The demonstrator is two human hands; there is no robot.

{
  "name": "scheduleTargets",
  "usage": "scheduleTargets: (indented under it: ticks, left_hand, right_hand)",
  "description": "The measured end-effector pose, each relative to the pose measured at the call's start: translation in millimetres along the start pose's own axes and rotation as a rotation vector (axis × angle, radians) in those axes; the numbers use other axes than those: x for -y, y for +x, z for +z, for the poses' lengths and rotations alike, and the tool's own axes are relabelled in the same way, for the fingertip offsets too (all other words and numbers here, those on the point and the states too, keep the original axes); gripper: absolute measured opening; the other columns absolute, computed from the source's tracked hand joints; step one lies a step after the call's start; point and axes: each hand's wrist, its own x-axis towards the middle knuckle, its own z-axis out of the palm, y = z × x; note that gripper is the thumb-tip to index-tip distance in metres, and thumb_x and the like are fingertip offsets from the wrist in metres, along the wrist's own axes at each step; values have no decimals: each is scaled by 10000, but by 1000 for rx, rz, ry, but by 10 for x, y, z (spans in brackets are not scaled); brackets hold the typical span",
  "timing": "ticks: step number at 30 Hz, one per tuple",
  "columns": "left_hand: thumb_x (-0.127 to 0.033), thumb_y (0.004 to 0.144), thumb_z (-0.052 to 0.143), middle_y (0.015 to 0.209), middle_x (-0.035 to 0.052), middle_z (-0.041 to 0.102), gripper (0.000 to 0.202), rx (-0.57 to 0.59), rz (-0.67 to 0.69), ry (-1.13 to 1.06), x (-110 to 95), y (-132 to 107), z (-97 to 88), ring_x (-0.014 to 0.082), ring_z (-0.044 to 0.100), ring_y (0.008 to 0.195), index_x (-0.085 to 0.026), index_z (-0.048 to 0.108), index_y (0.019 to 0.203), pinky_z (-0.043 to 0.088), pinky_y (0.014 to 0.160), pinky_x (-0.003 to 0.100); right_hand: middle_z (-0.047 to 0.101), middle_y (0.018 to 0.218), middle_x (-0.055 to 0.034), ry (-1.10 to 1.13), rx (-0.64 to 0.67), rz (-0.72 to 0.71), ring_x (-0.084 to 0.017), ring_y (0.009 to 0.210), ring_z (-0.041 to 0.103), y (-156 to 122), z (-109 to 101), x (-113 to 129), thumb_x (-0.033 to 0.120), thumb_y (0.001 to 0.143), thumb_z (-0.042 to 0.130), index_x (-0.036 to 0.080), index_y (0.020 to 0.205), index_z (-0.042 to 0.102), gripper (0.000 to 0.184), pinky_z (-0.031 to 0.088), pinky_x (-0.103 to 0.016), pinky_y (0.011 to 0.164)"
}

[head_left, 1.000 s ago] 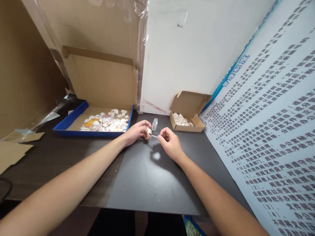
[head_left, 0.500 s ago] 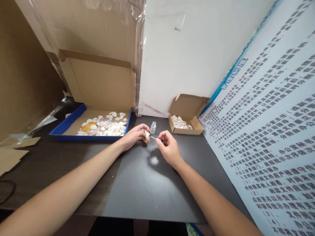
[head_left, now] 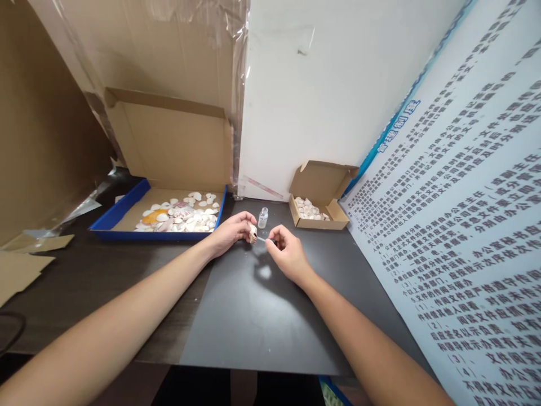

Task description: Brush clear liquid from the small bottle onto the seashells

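My left hand (head_left: 230, 232) pinches a small brownish shell (head_left: 252, 232) just above the dark table (head_left: 253, 316). My right hand (head_left: 287, 255) is closed on a thin brush (head_left: 262, 239), whose tip touches the shell. A little clear glass bottle (head_left: 262, 217), uncapped, stands upright right behind the two hands.
A blue-rimmed cardboard tray (head_left: 122, 210) with several pale shells lies at the back left. A small open carton (head_left: 319, 200) holding more shells sits at the back right. A printed board (head_left: 465, 225) leans along the right side; cardboard walls stand on the left and behind.
Both hands stay together at the shell with only slight shifts; the head camera has tilted a little.
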Motion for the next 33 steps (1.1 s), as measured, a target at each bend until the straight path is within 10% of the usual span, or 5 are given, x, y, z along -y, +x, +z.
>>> scheduleTargets:
  ticks: [33]
  left_hand:
    - [-161,695,588,669,-9,623,191,20,-25,6,14,24,-7,107,559,560,-168,521,874,430,573,234]
  right_hand:
    - [439,637,62,21,-25,-11,-103,511,381,-17,-1,14,328,836,562,219,871,485,137,310,-234,506]
